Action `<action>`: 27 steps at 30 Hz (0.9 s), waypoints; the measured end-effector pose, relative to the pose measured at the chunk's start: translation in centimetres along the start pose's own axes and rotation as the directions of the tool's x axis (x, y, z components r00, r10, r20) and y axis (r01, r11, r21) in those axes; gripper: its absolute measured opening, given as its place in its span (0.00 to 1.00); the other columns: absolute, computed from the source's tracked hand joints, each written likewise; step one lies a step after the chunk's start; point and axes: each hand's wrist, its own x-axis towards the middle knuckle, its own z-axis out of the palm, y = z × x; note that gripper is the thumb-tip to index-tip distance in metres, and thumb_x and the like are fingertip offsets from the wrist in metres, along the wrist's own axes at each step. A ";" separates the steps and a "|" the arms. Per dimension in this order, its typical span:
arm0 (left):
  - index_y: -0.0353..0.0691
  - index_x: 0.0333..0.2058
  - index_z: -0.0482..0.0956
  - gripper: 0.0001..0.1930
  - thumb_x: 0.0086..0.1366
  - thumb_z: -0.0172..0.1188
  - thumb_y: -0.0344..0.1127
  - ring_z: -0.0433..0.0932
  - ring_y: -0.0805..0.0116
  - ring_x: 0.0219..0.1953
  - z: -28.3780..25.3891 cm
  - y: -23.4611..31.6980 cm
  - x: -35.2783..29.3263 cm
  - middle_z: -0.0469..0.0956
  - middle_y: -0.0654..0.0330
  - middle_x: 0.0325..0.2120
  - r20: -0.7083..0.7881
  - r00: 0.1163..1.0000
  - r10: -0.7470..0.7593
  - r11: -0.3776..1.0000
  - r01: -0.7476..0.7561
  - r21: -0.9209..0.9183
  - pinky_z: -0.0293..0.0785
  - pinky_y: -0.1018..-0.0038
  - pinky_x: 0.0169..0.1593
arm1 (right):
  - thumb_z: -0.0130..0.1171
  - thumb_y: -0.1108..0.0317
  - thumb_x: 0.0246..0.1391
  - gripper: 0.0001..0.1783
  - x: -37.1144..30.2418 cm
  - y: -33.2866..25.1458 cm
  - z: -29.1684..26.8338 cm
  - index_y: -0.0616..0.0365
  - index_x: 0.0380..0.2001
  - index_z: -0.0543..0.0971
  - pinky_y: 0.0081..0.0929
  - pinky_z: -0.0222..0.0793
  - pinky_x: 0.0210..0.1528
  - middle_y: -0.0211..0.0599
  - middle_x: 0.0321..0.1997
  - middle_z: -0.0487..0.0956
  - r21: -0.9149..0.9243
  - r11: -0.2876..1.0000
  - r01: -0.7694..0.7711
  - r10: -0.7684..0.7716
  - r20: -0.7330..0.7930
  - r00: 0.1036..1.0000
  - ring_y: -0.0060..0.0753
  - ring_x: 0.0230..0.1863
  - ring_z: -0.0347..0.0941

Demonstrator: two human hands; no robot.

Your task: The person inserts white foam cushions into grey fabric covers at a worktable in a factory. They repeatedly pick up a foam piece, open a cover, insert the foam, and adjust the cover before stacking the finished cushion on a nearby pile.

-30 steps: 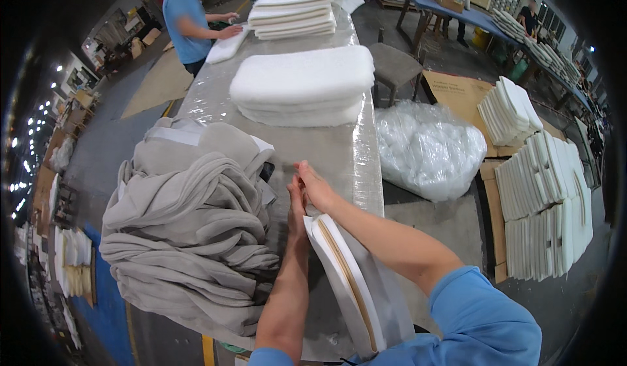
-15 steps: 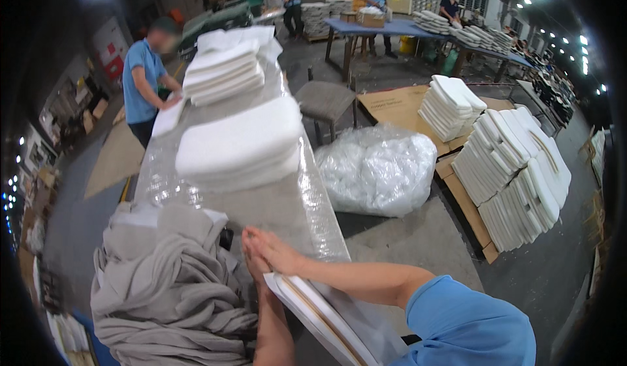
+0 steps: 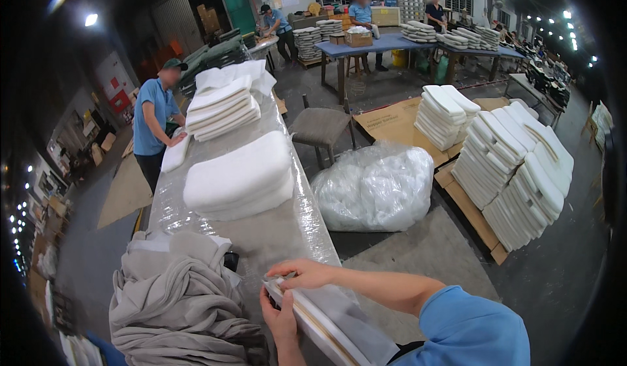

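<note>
A long white foam pad [image 3: 320, 329] with a tan strip along its upper edge stands on its side in front of me. A thin, see-through white sheet [image 3: 356, 327] hangs over its right side. My left hand [image 3: 281, 317] is closed on the pad's far end from the left, thumb up along its side. My right hand [image 3: 304, 276] reaches across from the right, its bent fingers gripping the top of that end. Just left of my hands lies a large heap of grey fabric [image 3: 176, 301], with a small black object [image 3: 231, 260] at its edge.
A plastic-covered table [image 3: 287, 235] runs away from me, bearing white pad stacks [image 3: 238, 180]. A person in blue [image 3: 151, 124] works at its left side. To the right are a clear bag of white stuffing [image 3: 375, 186], a chair [image 3: 321, 126] and stacked pads on cardboard [image 3: 516, 170].
Both hands were together beyond the pad's end; now they are apart and gripping it, the left on its side, the right on top. My view has tilted up slightly.
</note>
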 end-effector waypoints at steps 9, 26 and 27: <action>0.28 0.44 0.80 0.09 0.68 0.56 0.24 0.79 0.71 0.38 0.5 0.4 2.8 0.82 0.59 0.36 -0.191 0.980 0.053 0.980 -0.015 0.198 0.75 0.72 0.44 | 0.65 0.64 0.61 0.13 3.2 1.3 2.6 0.56 0.46 0.87 0.39 0.75 0.57 0.44 0.50 0.84 -0.287 0.954 0.092 -0.167 -0.250 0.954 0.49 0.54 0.80; 0.31 0.55 0.82 0.19 0.70 0.64 0.35 0.83 0.54 0.46 1.4 5.2 -1.0 0.86 0.44 0.46 -0.172 0.960 0.223 0.789 -0.074 0.610 0.77 0.64 0.54 | 0.66 0.66 0.60 0.08 3.3 1.9 3.7 0.57 0.40 0.85 0.40 0.74 0.56 0.38 0.50 0.84 -0.240 0.957 0.162 -0.220 -0.239 0.946 0.48 0.53 0.78; 0.30 0.57 0.81 0.19 0.71 0.63 0.33 0.83 0.59 0.47 0.3 5.1 -0.4 0.85 0.45 0.46 -0.170 0.978 0.118 0.739 0.028 0.673 0.77 0.65 0.54 | 0.66 0.66 0.60 0.08 3.4 2.1 4.2 0.57 0.40 0.85 0.40 0.74 0.56 0.38 0.50 0.84 -0.225 0.957 0.185 -0.241 -0.255 0.936 0.47 0.53 0.78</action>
